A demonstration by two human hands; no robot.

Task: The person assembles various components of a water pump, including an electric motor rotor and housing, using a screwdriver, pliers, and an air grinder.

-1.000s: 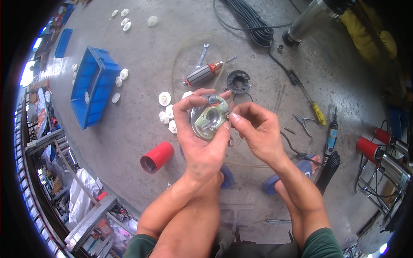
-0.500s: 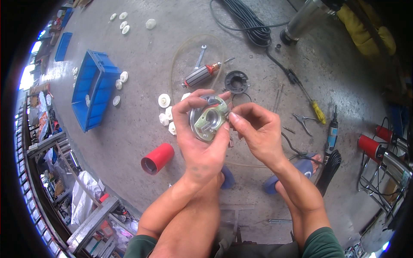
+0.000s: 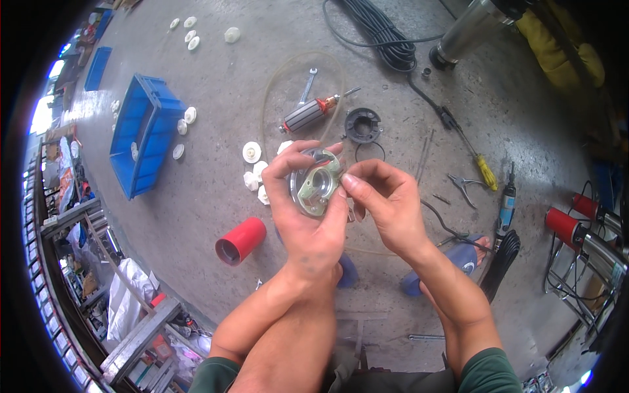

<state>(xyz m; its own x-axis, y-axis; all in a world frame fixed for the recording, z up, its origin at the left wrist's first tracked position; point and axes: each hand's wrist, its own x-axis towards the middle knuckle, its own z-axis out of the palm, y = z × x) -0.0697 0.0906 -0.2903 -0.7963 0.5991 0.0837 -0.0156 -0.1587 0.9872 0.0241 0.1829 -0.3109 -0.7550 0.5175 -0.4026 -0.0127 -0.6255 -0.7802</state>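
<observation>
Left hand (image 3: pixel 304 219): gripping a round metal part (image 3: pixel 312 199) with a pale green face, fingers curled around its far left side, thumb across the near right edge. Face tilted upward, central opening visible.

Right hand (image 3: pixel 394 209): thumb and forefinger bent toward one another, tips at the part's right edge — cannot tell whether they close on something small.

Just beyond the hands: a black ring (image 3: pixel 351 127) on the floor (image 3: pixel 406 147); left of it, a motor armature (image 3: pixel 304 118) with its shaft pointing up and away to the right. White discs (image 3: pixel 251 152) beside the left hand, some partly hidden; a red cylinder (image 3: pixel 242 240) nearer the left forearm.

Right of the right hand: pliers (image 3: pixel 466 190), then a yellow-handled screwdriver (image 3: pixel 486 173).

Farther out: a wrench (image 3: pixel 307 86) past the armature; a blue bin (image 3: pixel 162 108) well left — tipped on its side or upright, unclear; coiled dark cable (image 3: pixel 386 39) far ahead.
</observation>
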